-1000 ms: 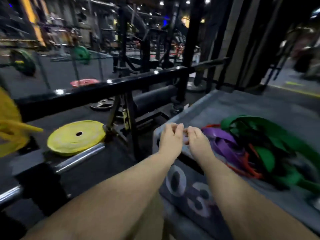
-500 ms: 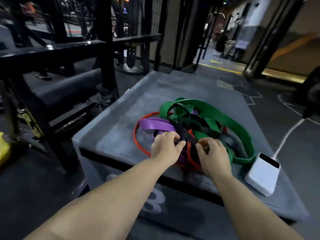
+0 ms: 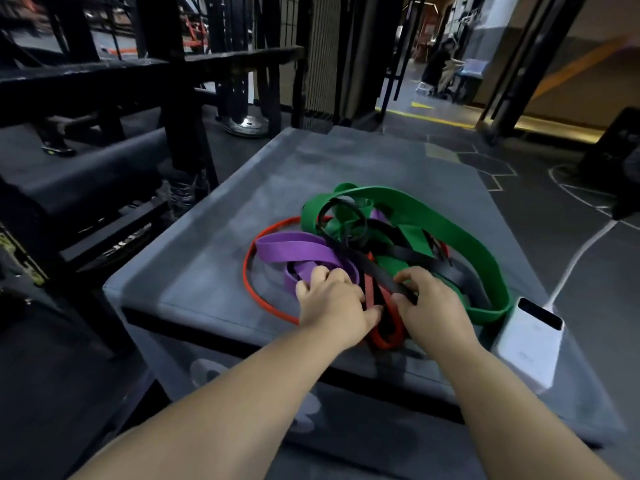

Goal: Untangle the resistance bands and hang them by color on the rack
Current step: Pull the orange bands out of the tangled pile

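Black band [image 3: 373,269] pinched in right hand [image 3: 434,308], purple band [image 3: 294,247] gripped by left hand [image 3: 332,306]: untangling step; next, likely easing black free.

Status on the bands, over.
Right hand pinches black band. Left hand curled in by purple band, hold unclear. All tangled on box; white device alongside.

We find the tangle of resistance bands [image 3: 433,216] on top of the plyo box [image 3: 214,271], toward its near right part. Our left hand [image 3: 332,306] and right hand [image 3: 433,306] sit side by side at the tangle's near edge, each gripping strands. Just right of the tangle a power bank [image 3: 526,348] lies on the box, and its cable [image 3: 571,265] runs off rightward to the floor. The rack [image 3: 180,109] stands left of the box.
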`<state>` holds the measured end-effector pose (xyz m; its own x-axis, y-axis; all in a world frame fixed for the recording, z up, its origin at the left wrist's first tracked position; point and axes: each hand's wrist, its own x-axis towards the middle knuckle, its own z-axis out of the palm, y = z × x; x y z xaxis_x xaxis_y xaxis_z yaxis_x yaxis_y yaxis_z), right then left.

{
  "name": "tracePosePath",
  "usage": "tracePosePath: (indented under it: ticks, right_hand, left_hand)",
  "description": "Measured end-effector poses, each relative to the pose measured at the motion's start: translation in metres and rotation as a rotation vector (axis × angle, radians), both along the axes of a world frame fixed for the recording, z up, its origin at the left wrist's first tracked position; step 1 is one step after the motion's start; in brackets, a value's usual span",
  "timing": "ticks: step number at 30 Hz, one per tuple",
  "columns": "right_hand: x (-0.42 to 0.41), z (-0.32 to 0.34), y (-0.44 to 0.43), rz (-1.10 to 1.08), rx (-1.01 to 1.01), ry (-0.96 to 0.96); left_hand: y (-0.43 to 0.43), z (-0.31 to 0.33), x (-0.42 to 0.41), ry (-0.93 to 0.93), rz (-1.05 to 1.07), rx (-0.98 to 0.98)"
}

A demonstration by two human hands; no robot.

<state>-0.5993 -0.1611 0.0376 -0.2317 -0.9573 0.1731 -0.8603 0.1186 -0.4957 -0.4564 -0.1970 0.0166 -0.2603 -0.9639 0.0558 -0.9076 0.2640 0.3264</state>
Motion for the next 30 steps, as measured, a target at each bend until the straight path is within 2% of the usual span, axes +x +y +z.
tracePosePath:
  ticks: [5, 8, 11, 14, 17, 21, 26, 30]
  right_hand:
    - [-0.016, 0.016, 0.0, -0.048, -0.109, -0.1]
    - [-0.022, 0.022, 0.001, -0.089, -0.145, -0.091]
    - [-0.023, 0.02, 0.0, -0.098, -0.079, -0.012]
    - [-0.018, 0.012, 0.001, -0.085, -0.001, 0.1]
    - [-0.011, 0.005, 0.003, -0.038, -0.141, 0.175]
    - [-0.007, -0.001, 0.001, 0.044, -0.262, 0.279]
    - [0.001, 0.001, -0.001, 0.028, -0.033, 0.408]
    - [0.014, 0.006, -0.003, 0.037, 0.02, 0.289]
  left_hand:
    - [-0.001, 0.003, 0.002, 0.214, 0.044, 0.023]
    - [-0.002, 0.007, 0.007, 0.351, 0.092, 0.015]
    - [-0.006, 0.008, 0.014, 0.537, 0.115, 0.07]
    - [-0.006, 0.012, 0.017, 0.613, 0.118, 0.179]
    - [-0.006, 0.014, 0.015, 0.631, 0.135, 0.235]
    - [-0.005, 0.02, 0.015, 0.837, 0.161, 0.344]
    - [-0.001, 0.028, 0.018, 0.934, 0.158, 0.499]
    - [0.005, 0.031, 0.027, 0.978, 0.154, 0.641]
